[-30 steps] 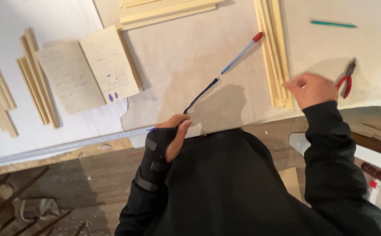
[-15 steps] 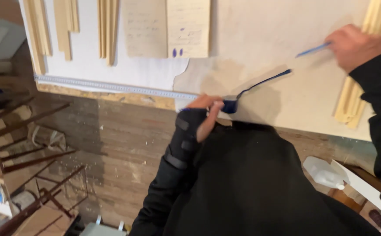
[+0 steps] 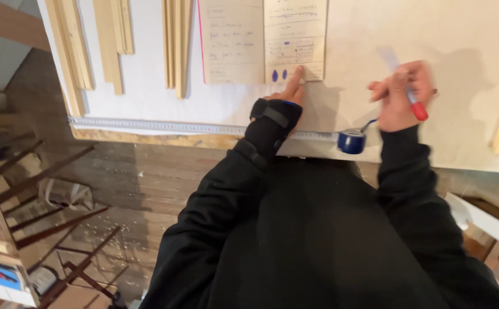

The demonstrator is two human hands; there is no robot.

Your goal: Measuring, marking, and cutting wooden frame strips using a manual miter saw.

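1. Left hand (image 3: 286, 94) (black wrist brace) open, forefinger stretched out, tip touching bottom edge of open notebook (image 3: 263, 40) on the white table (image 3: 466, 46).
2. Right hand (image 3: 401, 94) closed around red-capped pen (image 3: 412, 103), right of notebook, just above blue tape measure (image 3: 351, 141) at table edge.

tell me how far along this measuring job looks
Done: tape measure pulled out along the table edge, wood strips laid out. In hand: left hand fingers the notebook; right hand holds a pen. Left: no marks visible on the strips.
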